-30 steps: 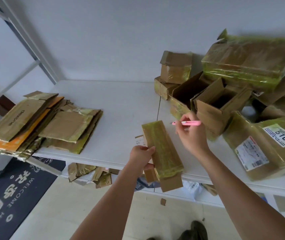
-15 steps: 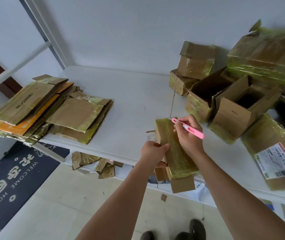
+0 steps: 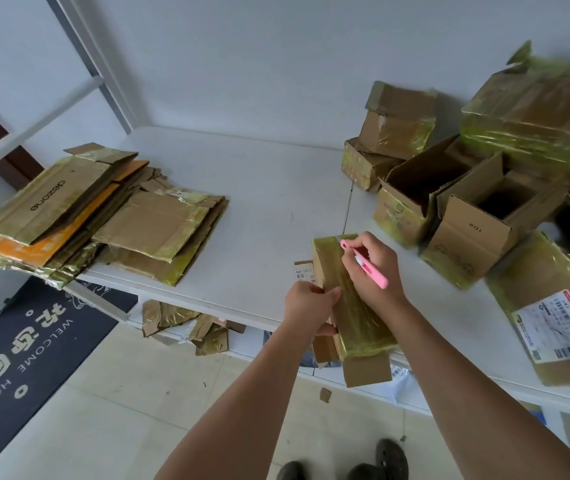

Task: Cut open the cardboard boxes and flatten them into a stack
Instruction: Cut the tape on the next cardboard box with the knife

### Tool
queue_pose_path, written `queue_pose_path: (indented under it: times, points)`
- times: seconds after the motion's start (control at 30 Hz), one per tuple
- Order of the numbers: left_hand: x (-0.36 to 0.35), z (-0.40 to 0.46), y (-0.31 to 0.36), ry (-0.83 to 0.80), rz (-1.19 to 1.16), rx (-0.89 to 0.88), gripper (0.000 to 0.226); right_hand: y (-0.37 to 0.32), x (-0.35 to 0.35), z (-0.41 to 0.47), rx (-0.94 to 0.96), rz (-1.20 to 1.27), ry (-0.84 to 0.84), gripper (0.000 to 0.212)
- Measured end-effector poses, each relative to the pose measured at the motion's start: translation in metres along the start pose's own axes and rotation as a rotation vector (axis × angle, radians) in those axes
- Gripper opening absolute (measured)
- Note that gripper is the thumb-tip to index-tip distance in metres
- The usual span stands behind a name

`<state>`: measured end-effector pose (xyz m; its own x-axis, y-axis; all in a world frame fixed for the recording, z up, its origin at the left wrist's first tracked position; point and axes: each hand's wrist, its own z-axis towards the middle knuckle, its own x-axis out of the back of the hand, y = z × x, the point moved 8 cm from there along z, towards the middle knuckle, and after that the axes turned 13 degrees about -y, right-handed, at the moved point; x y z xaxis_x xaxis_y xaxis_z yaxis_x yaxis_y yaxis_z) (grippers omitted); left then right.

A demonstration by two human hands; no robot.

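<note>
A long narrow cardboard box [image 3: 354, 313] wrapped in yellow tape lies across the front edge of the white table [image 3: 259, 209], with its near flap hanging open. My left hand [image 3: 308, 306] grips its left side. In my right hand [image 3: 373, 268] is a pink cutter [image 3: 365, 264], whose tip touches the far end of the box's top face. A stack of flattened boxes [image 3: 103, 216] lies on the left of the table. Several whole and opened boxes [image 3: 463, 209] are piled at the right.
A large taped box with a shipping label [image 3: 553, 313] sits at the right front edge. Cardboard scraps [image 3: 186, 323] lie on a lower shelf under the table. A dark welcome mat [image 3: 24, 355] covers the floor at left. My shoes [image 3: 391, 459] show at the bottom.
My right hand has swung the pink cutter down from above the table onto the far end of the narrow box. My left hand has kept its grip on the box.
</note>
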<state>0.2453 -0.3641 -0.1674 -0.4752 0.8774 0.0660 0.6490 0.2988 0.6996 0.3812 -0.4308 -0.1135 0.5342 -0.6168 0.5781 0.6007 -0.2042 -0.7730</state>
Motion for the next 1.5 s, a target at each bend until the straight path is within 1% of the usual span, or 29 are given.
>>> queue_pose_path:
  times: [0.13, 0.33, 0.47, 0.6, 0.7, 0.83, 0.93, 1.0, 1.07, 1.17, 1.2, 1.23, 1.27, 1.3, 1.33, 1.37, 1.4, 1.43, 1.47, 1.5]
  points:
    - [0.000, -0.002, 0.001, 0.019, 0.010, 0.009, 0.037, -0.003, 0.002, 0.001, -0.004, -0.008, -0.044, 0.006]
    - [0.000, -0.004, 0.003, 0.046, 0.036, 0.016, 0.036, -0.002, 0.003, -0.021, -0.058, 0.060, -0.144, 0.004]
    - [-0.001, -0.004, 0.006, 0.070, 0.070, 0.009, 0.029, -0.005, 0.007, -0.047, -0.080, 0.054, -0.223, 0.016]
    - [-0.001, -0.006, 0.007, 0.097, 0.106, 0.011, 0.028, -0.006, 0.017, -0.089, -0.162, 0.239, -0.268, 0.021]
    - [-0.002, -0.008, 0.010, 0.111, 0.159, 0.001, 0.029, -0.019, 0.025, -0.118, -0.120, 0.291, -0.255, 0.025]
    - [-0.006, -0.011, 0.016, 0.124, 0.221, -0.015, 0.027, -0.025, 0.031, -0.149, -0.087, 0.275, -0.177, 0.026]
    - [-0.005, -0.013, 0.017, 0.123, 0.200, -0.011, 0.030, -0.029, 0.037, -0.164, -0.063, 0.245, -0.135, 0.023]
    - [-0.006, -0.014, 0.017, 0.120, 0.171, -0.004, 0.034, -0.027, 0.044, -0.174, -0.080, 0.244, -0.101, 0.022]
    - [-0.008, -0.015, 0.018, 0.124, 0.158, -0.010, 0.040, -0.016, 0.055, -0.187, -0.154, 0.340, 0.010, 0.022]
    - [-0.017, -0.017, 0.014, 0.094, 0.065, 0.020, 0.052, 0.000, 0.072, -0.203, -0.250, 0.428, 0.263, 0.016]
    - [-0.024, -0.019, 0.011, 0.068, 0.028, 0.038, 0.060, 0.002, 0.074, -0.205, -0.262, 0.453, 0.322, 0.014]
    - [-0.030, -0.019, 0.009, 0.049, 0.016, 0.044, 0.072, 0.002, 0.074, -0.204, -0.269, 0.484, 0.374, 0.011]
    - [-0.033, -0.019, 0.011, 0.051, 0.067, 0.022, 0.085, 0.003, 0.072, -0.204, -0.278, 0.515, 0.422, 0.009]
    - [-0.034, -0.019, 0.017, 0.065, 0.215, -0.032, 0.096, 0.003, 0.071, -0.203, -0.289, 0.549, 0.469, 0.009]
    - [-0.036, -0.021, 0.028, 0.083, 0.440, -0.104, 0.102, 0.005, 0.070, -0.203, -0.305, 0.585, 0.514, 0.010]
    - [-0.038, -0.023, 0.041, 0.102, 0.684, -0.188, 0.102, 0.007, 0.070, -0.204, -0.321, 0.613, 0.556, 0.011]
    - [-0.041, -0.025, 0.054, 0.109, 0.894, -0.292, 0.097, 0.008, 0.071, -0.205, -0.334, 0.638, 0.595, 0.011]
    - [-0.046, -0.023, 0.064, 0.078, 1.056, -0.393, 0.090, 0.011, 0.071, -0.207, -0.348, 0.667, 0.628, 0.011]
    - [-0.051, -0.020, 0.069, 0.001, 1.172, -0.468, 0.085, 0.014, 0.071, -0.209, -0.360, 0.697, 0.653, 0.012]
    - [-0.055, -0.015, 0.068, -0.100, 1.253, -0.500, 0.082, 0.016, 0.069, -0.210, -0.372, 0.729, 0.670, 0.014]
